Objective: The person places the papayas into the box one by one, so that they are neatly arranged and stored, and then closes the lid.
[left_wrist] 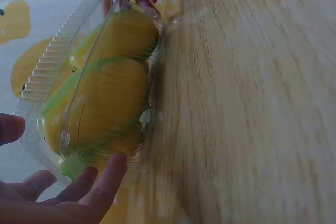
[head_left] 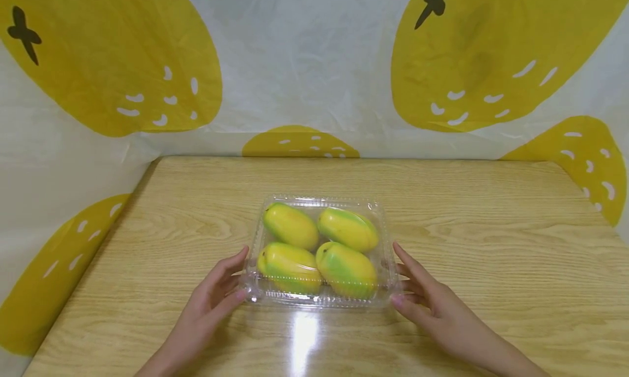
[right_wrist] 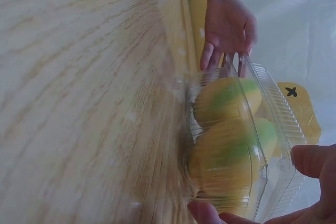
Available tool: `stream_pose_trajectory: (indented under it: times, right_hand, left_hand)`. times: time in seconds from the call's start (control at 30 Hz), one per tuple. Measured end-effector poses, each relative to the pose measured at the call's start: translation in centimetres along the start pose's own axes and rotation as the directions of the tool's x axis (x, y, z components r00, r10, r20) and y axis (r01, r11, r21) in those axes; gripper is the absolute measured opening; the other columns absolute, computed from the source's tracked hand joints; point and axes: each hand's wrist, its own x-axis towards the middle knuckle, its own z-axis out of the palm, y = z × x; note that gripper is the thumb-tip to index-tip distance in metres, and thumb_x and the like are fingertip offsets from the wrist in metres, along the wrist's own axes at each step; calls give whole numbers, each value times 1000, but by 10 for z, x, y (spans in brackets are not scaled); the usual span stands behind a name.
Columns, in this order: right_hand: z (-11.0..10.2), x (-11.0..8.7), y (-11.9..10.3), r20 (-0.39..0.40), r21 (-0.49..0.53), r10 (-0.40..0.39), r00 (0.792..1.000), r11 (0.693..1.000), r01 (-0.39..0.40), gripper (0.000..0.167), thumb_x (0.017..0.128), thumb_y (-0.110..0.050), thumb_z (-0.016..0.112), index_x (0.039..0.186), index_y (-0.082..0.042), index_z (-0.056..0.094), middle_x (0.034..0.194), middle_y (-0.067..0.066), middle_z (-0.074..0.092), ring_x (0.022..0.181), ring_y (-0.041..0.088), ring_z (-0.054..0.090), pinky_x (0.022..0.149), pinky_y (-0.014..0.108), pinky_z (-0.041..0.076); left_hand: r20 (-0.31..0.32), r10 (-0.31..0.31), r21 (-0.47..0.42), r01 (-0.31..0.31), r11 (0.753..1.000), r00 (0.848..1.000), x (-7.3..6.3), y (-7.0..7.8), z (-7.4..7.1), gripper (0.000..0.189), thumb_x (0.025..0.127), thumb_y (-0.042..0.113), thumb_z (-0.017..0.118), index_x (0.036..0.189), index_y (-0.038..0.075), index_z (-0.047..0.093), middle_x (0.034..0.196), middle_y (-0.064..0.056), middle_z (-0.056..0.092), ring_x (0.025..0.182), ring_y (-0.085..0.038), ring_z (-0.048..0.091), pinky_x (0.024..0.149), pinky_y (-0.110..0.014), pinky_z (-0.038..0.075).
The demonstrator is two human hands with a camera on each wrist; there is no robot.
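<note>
A clear plastic clamshell container (head_left: 321,298) with its lid closed is at the middle of the table, with several yellow-green mangoes (head_left: 346,270) inside it. My left hand (head_left: 211,300) holds the container's left side, thumb at the near corner and fingers spread along the side wall. On the opposite side my right hand (head_left: 432,306) holds it the same way, its thumb (right_wrist: 310,161) at the rim in the right wrist view. In the left wrist view the left fingertips (left_wrist: 113,174) lie against the low side wall beneath the rim.
The container is over a wood-grain table (head_left: 196,202). Behind and beside the table hangs a white sheet (head_left: 304,54) printed with large yellow fruit shapes. A bright light reflection shows on the tabletop near the front.
</note>
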Motion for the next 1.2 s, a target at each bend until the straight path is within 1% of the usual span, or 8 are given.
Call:
stream_pose_trajectory:
  times: [0.2,0.3,0.43,0.57,0.87,1.03,1.13,1.2]
  right_hand:
    - [1,1,-2,-22,-41,4,1000,999,-5,76,94,-15,62,154,-27,16,134,21,51,106,25,61,80,31,53]
    - [0,1,-4,-31,-49,30,999,998,-32,75,94,-18,62,153,-28,18,132,19,53,106,26,61,79,32,54]
    - [-1,2,-5,-24,-22,50,998,998,-50,75,94,-19,62,153,-28,17,133,19,51,108,26,60,80,31,53]
    - [-1,2,-3,-17,-6,29,999,1000,-30,76,94,-16,61,154,-26,16,134,20,50,108,25,59,82,31,53]
    - [-2,3,-3,-8,74,86,996,994,-85,70,96,-18,59,153,-29,19,136,16,45,112,25,56,86,28,50]
    - [1,4,1,-7,185,9,1000,983,-8,70,96,-6,56,153,-22,19,132,20,41,106,19,59,81,27,51]
    - [3,5,4,-7,215,-38,999,976,39,71,95,-1,55,153,-17,17,124,20,41,99,19,61,78,27,52]
    - [4,6,4,-12,206,-41,999,978,42,71,95,-1,56,153,-17,18,118,18,41,95,18,61,75,26,52]
  left_hand:
    - [-6,-35,27,35,999,999,1,1,1,54,95,-1,53,145,8,36,134,-18,46,116,-20,55,92,-29,47]
    - [-16,-24,78,25,997,1000,3,2,2,52,95,0,55,144,8,39,131,-17,49,114,-20,56,89,-29,49]
    - [-29,5,154,0,988,1000,5,3,2,50,94,0,57,141,8,42,128,-15,53,109,-19,58,86,-29,51]
    - [-37,-12,203,19,979,999,7,4,3,47,94,4,59,139,10,45,130,-11,53,107,-19,59,86,-30,51]
    - [-34,-5,245,13,969,999,8,5,5,43,95,4,56,136,9,46,139,-12,47,107,-20,58,88,-31,50]
    - [-54,-13,260,26,965,998,9,5,6,36,96,6,55,131,10,49,144,-13,42,106,-20,59,88,-31,50]
    - [-78,-44,269,64,961,996,10,4,7,34,95,9,58,127,11,49,144,-11,43,103,-19,58,87,-31,51]
    - [-78,-78,252,95,963,994,11,5,8,36,95,10,58,129,11,46,136,-15,49,97,-20,60,83,-31,52]
